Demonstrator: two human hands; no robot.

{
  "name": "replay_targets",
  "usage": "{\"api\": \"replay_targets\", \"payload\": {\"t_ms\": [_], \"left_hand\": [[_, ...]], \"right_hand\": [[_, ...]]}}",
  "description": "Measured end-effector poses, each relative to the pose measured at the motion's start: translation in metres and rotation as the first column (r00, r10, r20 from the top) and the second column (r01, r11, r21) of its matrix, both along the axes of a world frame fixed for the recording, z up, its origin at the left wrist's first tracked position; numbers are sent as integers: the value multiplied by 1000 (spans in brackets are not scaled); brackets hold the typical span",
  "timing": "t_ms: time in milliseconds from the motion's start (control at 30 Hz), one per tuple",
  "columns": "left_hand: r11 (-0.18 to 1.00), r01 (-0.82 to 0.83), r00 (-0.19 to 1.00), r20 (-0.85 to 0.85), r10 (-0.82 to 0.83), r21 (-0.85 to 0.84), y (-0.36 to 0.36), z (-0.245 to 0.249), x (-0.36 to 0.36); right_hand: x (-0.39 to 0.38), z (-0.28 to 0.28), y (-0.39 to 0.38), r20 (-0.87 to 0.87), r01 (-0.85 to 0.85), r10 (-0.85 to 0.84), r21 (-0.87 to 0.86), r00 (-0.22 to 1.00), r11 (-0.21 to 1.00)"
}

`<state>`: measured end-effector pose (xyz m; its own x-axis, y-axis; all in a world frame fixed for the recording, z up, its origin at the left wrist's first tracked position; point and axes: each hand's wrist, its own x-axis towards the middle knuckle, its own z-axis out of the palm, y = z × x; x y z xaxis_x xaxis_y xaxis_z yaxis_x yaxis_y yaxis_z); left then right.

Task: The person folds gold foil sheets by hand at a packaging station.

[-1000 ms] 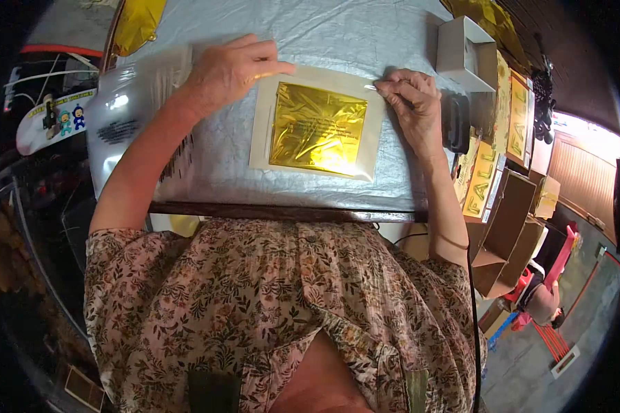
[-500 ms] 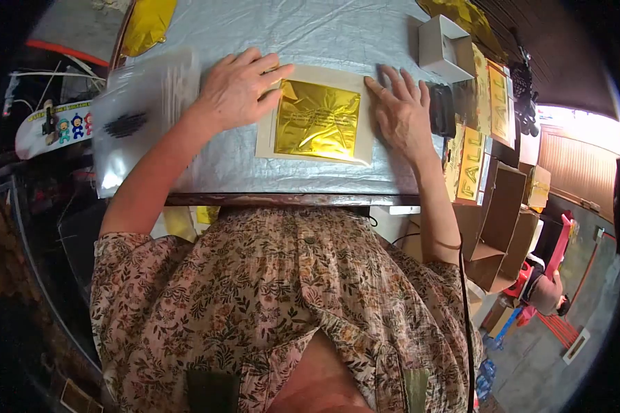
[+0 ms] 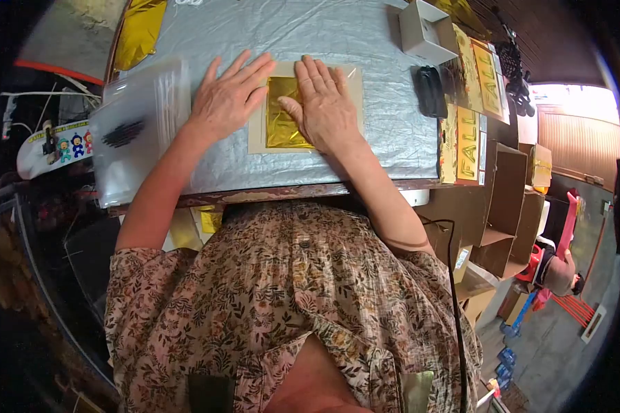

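One gold packet (image 3: 280, 126) — partly under the flat, narrow-spread right hand (image 3: 326, 109), apparently just beside the wide-fingered left hand (image 3: 224, 101).

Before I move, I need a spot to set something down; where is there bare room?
The silver table cover is bare beyond both hands, between gold foil and the white box, and between the right hand and the black object. Clear bags crowd the left side.
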<state>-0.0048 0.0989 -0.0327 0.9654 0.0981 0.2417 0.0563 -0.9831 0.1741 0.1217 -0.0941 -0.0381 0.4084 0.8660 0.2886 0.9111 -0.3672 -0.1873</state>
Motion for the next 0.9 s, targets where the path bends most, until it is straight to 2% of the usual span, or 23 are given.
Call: {"api": "replay_targets", "payload": {"t_ms": [167, 500, 733, 900], "left_hand": [[1000, -21, 1000, -13, 21, -12, -2, -1, -2], [999, -38, 999, 11, 39, -35, -2, -4, -2], [998, -45, 998, 30, 46, -35, -1, -8, -2], [998, -46, 998, 31, 47, -33, 0, -9, -4]], "right_hand": [[8, 5, -13, -9, 116, -116, -59, 993, 992], [31, 7, -46, -89, 156, -160, -51, 983, 986], [44, 10, -73, 58, 223, -216, -154, 975, 963], [58, 18, -87, 36, 234, -232, -186, 972, 954]]}}
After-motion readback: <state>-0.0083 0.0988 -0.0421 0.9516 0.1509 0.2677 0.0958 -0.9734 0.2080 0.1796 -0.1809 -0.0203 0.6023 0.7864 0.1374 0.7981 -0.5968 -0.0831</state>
